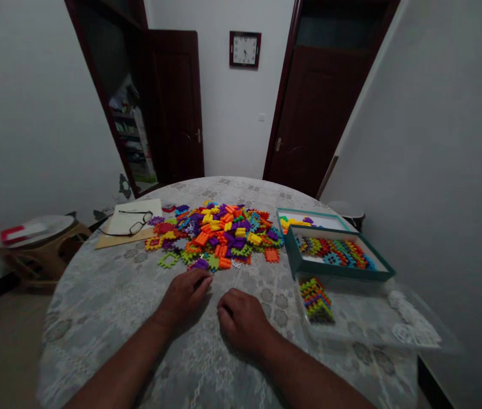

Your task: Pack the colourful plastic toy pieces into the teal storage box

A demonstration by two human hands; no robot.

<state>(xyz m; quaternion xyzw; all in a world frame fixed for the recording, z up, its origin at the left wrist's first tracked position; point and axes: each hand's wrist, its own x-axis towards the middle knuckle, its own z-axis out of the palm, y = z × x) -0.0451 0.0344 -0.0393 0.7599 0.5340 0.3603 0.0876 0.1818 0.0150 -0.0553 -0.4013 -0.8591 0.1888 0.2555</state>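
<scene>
My left hand (184, 296) rests on the patterned tablecloth just in front of the pile, its fingers curled in and its thumb alongside. No piece shows in it; a purple piece (200, 264) lies right beyond its knuckles. Beside it my right hand (243, 319) lies in a loose fist on the cloth, with nothing visible in it. Before both hands spreads a heap of colourful plastic building pieces (223, 230), with notched flat squares around the edge and orange, yellow and purple connectors on top. A green square frame (168, 260) lies at its near left edge.
At the right stand a teal-edged box (338, 271) with rows of notched pieces and its white-lined lid (315, 213) behind. Nearer is a clear plastic tray (360, 335) with stacked notched pieces and white pieces. Glasses (132, 228) lie on papers (132, 213) at the left.
</scene>
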